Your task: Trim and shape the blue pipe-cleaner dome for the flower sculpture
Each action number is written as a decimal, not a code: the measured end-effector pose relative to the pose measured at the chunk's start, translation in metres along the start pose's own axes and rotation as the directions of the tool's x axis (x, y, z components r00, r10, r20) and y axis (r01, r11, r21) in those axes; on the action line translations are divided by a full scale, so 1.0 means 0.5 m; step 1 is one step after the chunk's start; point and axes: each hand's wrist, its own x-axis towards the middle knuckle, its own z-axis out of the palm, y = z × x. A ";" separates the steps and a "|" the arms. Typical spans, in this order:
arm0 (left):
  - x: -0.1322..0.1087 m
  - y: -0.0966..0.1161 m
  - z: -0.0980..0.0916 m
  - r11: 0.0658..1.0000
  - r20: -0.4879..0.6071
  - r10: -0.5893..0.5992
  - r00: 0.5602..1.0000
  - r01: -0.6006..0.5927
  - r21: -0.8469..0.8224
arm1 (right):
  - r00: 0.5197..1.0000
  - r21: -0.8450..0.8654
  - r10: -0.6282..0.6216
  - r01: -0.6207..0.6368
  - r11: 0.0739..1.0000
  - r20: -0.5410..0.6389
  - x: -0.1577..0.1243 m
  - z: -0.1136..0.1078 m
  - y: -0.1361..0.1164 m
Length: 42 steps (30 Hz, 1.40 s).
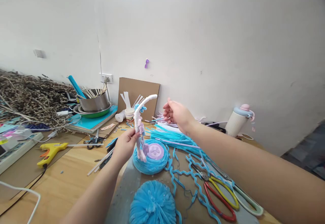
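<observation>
My left hand (126, 146) grips a curved white fuzzy stem (138, 112), held upright with its top bending to the right. Small pink, lilac and blue fuzzy flowers (141, 129) run along the stem. Raised to the right of the stem's tip, my right hand (175, 114) is apart from it, fingers loosely curled with nothing visible in them. Behind the stem's lower end sits a round blue fuzzy base (149, 164) with a lilac disc (155, 151) on top. Closer to me is a blue fuzzy ball (153, 203).
Blue pipe cleaners (175, 136) lie behind the base. Red-and-yellow-handled pliers (219, 197) and pale-green-handled scissors (247, 200) lie at right, near a bottle (237, 120). Leftward are a yellow glue gun (52, 152), small scissors (95, 142) and a metal pot (93, 102).
</observation>
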 end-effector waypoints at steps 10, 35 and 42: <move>0.058 -0.018 -0.007 0.983 0.134 0.039 0.990 -0.014 -0.183 | 0.907 0.153 0.268 -0.330 0.932 0.324 0.060 0.011 -0.075; 0.162 0.186 -0.052 0.670 -0.050 0.532 0.845 -0.384 0.635 | 0.812 0.146 0.323 -0.440 0.886 0.487 0.100 0.029 -0.080; 0.158 0.198 -0.054 0.518 0.034 0.549 0.835 -0.372 0.770 | 0.805 0.204 0.306 -0.458 0.865 0.508 0.104 0.022 -0.075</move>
